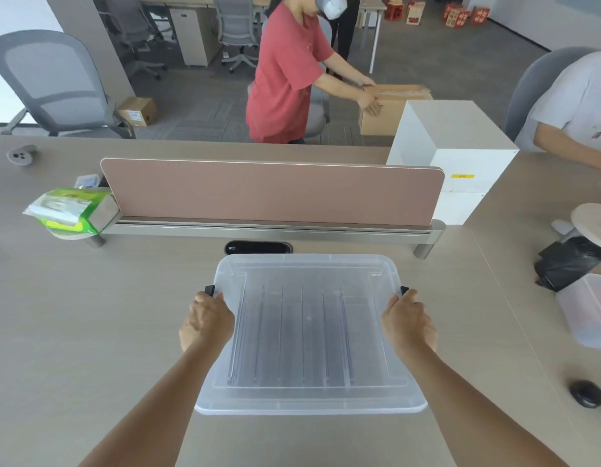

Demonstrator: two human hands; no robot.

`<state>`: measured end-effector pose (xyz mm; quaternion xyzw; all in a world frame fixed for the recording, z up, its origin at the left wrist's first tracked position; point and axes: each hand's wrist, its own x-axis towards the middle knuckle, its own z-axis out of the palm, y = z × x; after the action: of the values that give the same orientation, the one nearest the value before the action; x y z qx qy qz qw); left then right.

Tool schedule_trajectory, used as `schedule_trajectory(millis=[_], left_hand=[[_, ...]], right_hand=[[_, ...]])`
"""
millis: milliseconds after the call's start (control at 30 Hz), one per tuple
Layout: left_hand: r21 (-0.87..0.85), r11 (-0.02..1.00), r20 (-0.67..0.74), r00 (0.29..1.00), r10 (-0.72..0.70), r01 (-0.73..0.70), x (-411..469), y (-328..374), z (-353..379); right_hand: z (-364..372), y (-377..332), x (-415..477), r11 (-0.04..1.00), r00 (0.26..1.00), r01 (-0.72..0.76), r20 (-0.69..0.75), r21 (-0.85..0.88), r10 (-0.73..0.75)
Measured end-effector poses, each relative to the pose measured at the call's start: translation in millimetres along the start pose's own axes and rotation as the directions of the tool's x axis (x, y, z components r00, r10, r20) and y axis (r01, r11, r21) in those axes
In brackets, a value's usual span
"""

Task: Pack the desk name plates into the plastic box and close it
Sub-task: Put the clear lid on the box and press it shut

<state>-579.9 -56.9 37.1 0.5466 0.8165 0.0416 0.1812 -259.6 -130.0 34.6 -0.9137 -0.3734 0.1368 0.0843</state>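
Spreading wide under everything is the desk [90, 332], a pale flat top that gives the box a steady base to be pressed against. A pink divider [272, 193] stands along its far edge, well apart from the work. Across the room a person in a red shirt [282, 79] handles a cardboard carton; that has no bearing on this job.

The plastic box [309, 396] sits in the middle of the desk, squarely in front of the wearer, with its clear lid [309, 264] already laid flat over the rim. Through the lid the name plates [292, 335] show as a row of thin upright sheets standing side by side inside, so the packing looks finished and only the locking is left.

The left hand [206, 323] and the right hand [408, 321] are at opposite short sides, likely so the lid is held down evenly. Each hand's fingers curl together around the box edge, just below a black latch [209, 290] on the left and its twin [404, 290] on the right. Both latches appear to stick up, so I judge them not yet snapped down. Whether the fingertips touch them I cannot tell.
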Motion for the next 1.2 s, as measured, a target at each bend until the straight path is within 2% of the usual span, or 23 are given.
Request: schedule_trajectory(millis=[233, 400, 567, 667, 834, 967, 1034, 1101, 1201], left_hand=[[0.005, 1.000, -0.045, 0.999, -0.002, 0.003, -4, 2, 2], [-0.005, 1.000, -0.061, 0.998, -0.003, 0.002, -8, 8, 4], [-0.034, 0.999, -0.058, 0.998, 0.000, -0.002, -13, 13, 2], [-0.076, 0.996, -0.066, 0.996, -0.059, 0.054, -15, 18, 1], [0.032, 0.998, -0.102, 0.994, -0.048, 0.051, -17, 19, 10], [0.072, 0.995, -0.094, 0.994, -0.061, 0.068, -11, 21, 12], [0.122, 0.992, -0.125, 0.992, 0.036, -0.021, -5, 24, 12], [0.139, 0.971, -0.145, 0.965, 0.217, -0.197, 3, 33, 10], [0.139, 0.920, -0.061, 0.924, 0.377, -0.366, 16, 53, 14]], right_hand=[[1, -4, -3, 1.000, 1.000, -0.021, -0.014, -0.013, 0.020], [4, -5, -12, 0.999, 0.999, -0.013, -0.049, 0.051, 0.016], [0, -6, -21, 0.997, 0.995, 0.042, -0.087, -0.063, -0.047], [0, -10, -22, 0.990, 0.997, 0.039, -0.067, -0.134, -0.048], [10, -17, -24, 0.973, 0.998, 0.031, -0.054, -0.231, -0.044], [9, -23, -25, 0.974, 1.000, 0.005, -0.011, -0.227, -0.007], [5, -32, -20, 0.974, 0.998, 0.063, 0.036, -0.220, -0.056], [2, -46, -9, 0.952, 0.972, 0.228, 0.106, -0.204, -0.210], [3, -65, 11, 0.874, 0.895, 0.439, 0.191, -0.210, -0.403]])
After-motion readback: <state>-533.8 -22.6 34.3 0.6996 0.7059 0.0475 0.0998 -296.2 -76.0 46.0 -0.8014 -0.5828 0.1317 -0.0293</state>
